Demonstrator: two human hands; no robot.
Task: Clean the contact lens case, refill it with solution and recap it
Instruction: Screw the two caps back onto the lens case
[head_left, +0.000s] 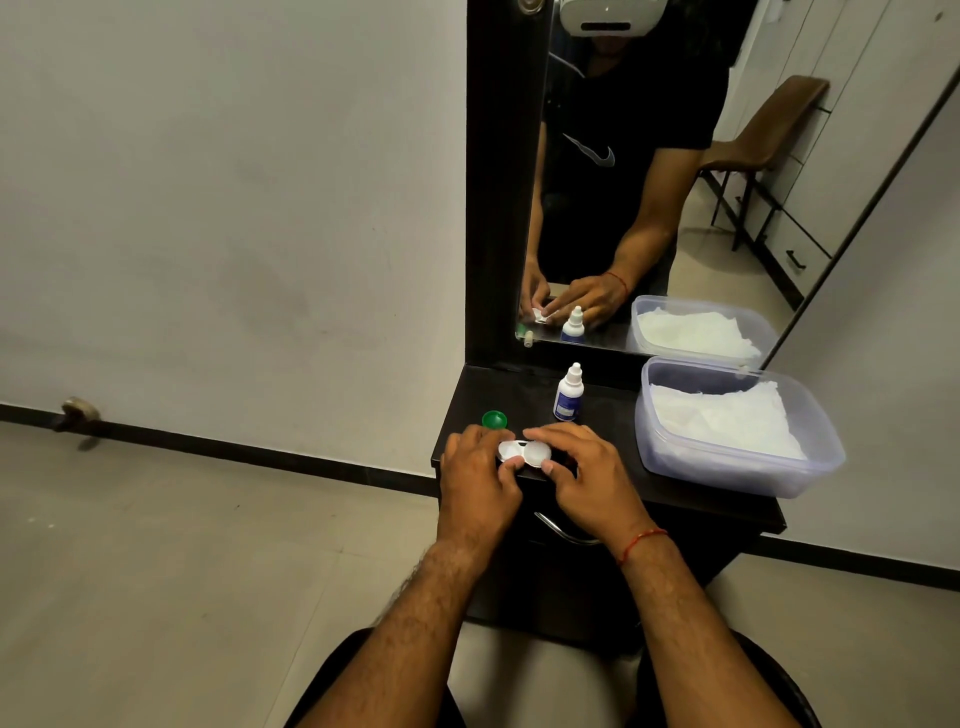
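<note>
A white contact lens case (522, 453) lies near the front edge of the dark dresser top (613, 467). My left hand (480, 480) grips its left well, whose top is uncovered. My right hand (582, 475) pinches the white cap on the right well between thumb and fingers. A green cap (494, 419) lies loose on the dresser just behind my left hand. The small white solution bottle (569, 394) with a blue label stands upright and capped behind the case.
A clear plastic tub (748, 467) holding white tissues sits at the right of the dresser. A tall mirror (649, 171) stands behind and reflects my hands. A metal drawer handle (563, 532) is below the front edge. Floor lies to the left.
</note>
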